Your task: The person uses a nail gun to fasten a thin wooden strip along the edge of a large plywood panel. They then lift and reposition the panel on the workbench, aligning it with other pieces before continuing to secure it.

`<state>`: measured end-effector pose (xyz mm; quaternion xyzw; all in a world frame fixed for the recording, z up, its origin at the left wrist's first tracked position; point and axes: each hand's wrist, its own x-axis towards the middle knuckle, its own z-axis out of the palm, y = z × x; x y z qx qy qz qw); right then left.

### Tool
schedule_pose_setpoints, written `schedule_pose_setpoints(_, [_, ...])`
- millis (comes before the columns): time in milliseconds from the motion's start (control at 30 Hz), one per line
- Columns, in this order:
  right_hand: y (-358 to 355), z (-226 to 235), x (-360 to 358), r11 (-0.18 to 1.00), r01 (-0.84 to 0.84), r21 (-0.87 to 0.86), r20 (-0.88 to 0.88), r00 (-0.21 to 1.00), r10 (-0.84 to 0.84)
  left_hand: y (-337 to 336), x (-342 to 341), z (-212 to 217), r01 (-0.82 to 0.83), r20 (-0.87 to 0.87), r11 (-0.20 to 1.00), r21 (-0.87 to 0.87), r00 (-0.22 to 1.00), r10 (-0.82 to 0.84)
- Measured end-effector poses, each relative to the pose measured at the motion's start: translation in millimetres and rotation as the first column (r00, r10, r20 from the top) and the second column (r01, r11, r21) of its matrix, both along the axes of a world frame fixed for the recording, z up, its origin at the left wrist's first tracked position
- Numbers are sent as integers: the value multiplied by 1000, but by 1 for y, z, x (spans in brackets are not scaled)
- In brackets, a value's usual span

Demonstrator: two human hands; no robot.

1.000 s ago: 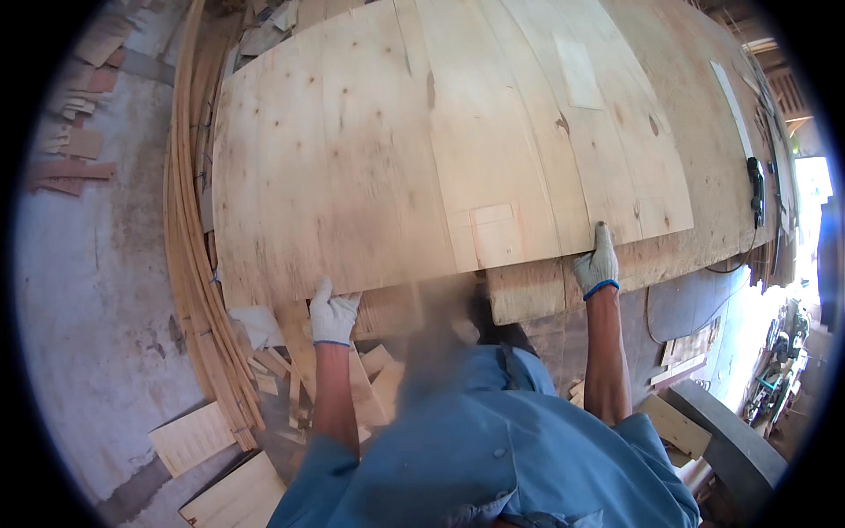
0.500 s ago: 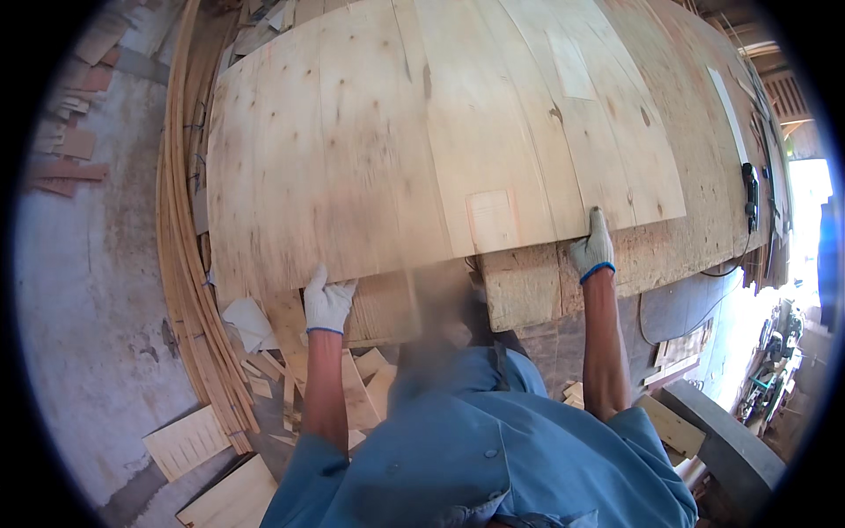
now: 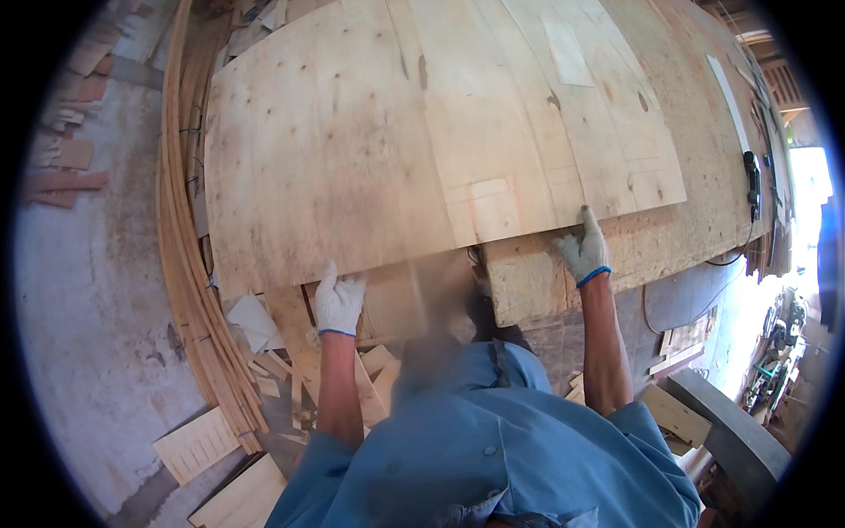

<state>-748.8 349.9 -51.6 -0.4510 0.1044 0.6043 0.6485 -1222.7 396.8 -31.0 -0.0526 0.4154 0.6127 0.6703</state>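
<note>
On the broad worn board (image 3: 709,167), which lies in front of the person, the large light plywood sheet (image 3: 440,132) rests, its near edge facing the body. Compared with half a second ago, the sheet looks almost unmoved; the change is mainly in the right hand, whose fingers now stand more apart. In my judgement, this means that the hold on this side is loosened while the sheet is being handled.

The left hand (image 3: 340,305), in a white glove, seems to grip the near edge, with the thumb above and the fingers partly hidden below. The right hand (image 3: 585,253), gloved also, is opened, its thumb touching the edge.
</note>
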Motion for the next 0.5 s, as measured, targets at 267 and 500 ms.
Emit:
schedule_pose_setpoints(267, [4,18,-22,974,-217,-60,404,887,223,6,4,10,71,-99,990,-123,992,-83])
schedule_pose_setpoints(500, [42,28,-34,998,-54,-38,218,974,61,38,-3,-7,19,-115,998,-60,993,-26])
